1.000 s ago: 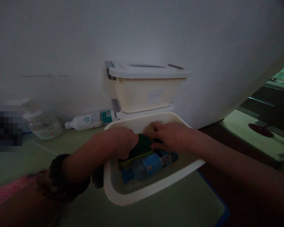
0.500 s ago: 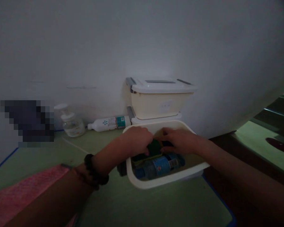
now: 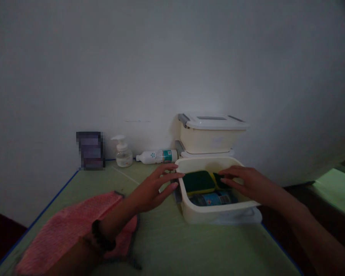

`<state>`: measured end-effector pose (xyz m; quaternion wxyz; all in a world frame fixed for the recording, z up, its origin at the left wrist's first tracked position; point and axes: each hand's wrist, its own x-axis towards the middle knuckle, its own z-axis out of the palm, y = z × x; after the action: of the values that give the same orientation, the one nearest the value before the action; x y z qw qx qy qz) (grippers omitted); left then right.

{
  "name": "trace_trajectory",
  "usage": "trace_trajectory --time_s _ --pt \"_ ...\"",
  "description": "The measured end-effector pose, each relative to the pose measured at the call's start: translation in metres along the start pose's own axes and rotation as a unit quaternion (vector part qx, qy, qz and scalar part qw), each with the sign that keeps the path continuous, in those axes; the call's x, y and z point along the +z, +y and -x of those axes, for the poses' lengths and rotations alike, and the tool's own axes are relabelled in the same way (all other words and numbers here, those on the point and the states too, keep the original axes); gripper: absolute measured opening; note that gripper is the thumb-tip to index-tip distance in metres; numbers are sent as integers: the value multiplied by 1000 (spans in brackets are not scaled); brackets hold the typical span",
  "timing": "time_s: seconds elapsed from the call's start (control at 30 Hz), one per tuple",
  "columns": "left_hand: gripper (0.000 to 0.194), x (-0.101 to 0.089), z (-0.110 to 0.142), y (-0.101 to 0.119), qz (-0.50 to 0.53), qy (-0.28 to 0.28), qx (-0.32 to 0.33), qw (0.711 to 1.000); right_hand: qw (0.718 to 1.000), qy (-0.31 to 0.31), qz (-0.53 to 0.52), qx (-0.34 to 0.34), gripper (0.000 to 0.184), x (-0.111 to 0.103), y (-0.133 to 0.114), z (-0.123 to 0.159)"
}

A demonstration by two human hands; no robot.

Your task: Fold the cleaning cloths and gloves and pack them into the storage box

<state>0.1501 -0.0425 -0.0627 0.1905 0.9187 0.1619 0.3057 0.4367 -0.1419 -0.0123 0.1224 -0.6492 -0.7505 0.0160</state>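
A cream storage bin [image 3: 186, 212] stands uncovered on the table, holding two green-and-yellow scrub sponges and a clear plastic bottle [image 3: 215, 199] with a blue label. One sponge [image 3: 199, 181] lies flat toward the left; the smaller visible sponge [image 3: 218, 181] sits to its right, slightly tilted. My right hand [image 3: 245, 180] reaches over the bin's right side, its thumb and fingers closed at the right sponge's edge. My left hand [image 3: 161, 188] is at the bin's left rim with fingers spread and nothing in it. My right fingers partly cover the right sponge.
A lidded cream box [image 3: 212, 138] stands behind the bin against the wall. To its left are a white bottle [image 3: 158, 156] on its side, a pump bottle [image 3: 123, 156] and a blurred-out dark object [image 3: 91, 151]. A pink cloth [image 3: 74, 226] lies on the green tabletop [image 3: 166, 245].
My left hand has come off the sponge and moved out to the bin's left rim, its fingers opening. My right hand stays at the sponges. The view has shifted, showing more of the table.
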Motion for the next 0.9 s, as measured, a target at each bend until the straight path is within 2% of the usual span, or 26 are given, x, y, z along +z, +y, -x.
trace_trajectory --time_s 0.2,0.3,0.47,0.6,0.7,0.8,0.83,0.9 --pt "35 -14 -1 2 -1 -42 -80 996 996 93 3 4 29 0 -11 -7" --pt "38 -24 3 2 12 -92 -99 991 997 69 -23 -12 27 2 -17 -10" --pt "28 -37 10 2 11 -102 -88 991 998 16 -54 -19 26 6 -47 -20" --pt "25 -43 12 3 -9 -117 -114 987 997 -7 -61 -43 25 10 -60 -27" --pt "33 -36 11 7 54 -102 -147 982 998 1 -46 -42 26 11 -49 -24" --pt "41 -18 9 11 106 -72 -184 975 996 91 -23 4 28 6 -18 -15" --pt "43 -10 8 12 125 -62 -197 971 990 132 -25 46 30 5 -5 -10" --pt "47 5 8 11 191 -39 -225 955 960 185 -101 184 38 2 20 -1"
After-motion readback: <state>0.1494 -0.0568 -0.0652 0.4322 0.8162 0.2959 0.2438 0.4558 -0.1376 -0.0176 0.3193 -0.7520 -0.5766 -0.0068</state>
